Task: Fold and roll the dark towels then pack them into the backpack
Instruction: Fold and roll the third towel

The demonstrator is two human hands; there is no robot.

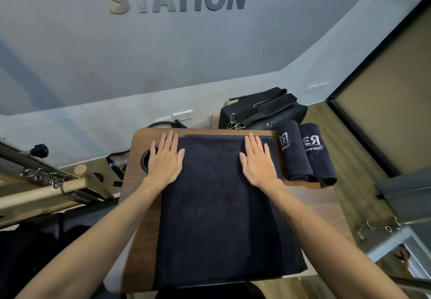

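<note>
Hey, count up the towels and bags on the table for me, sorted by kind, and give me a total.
Rolled dark towels: 2, one beside the other, at the right of the table
Flat folded dark towel: 1, under the left hand and right hand
Black backpack: 1
Total: 4

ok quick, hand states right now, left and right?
Left hand: open, flat, pressing the left edge of the towel.
Right hand: open, flat, pressing the towel near its far right corner.
</note>
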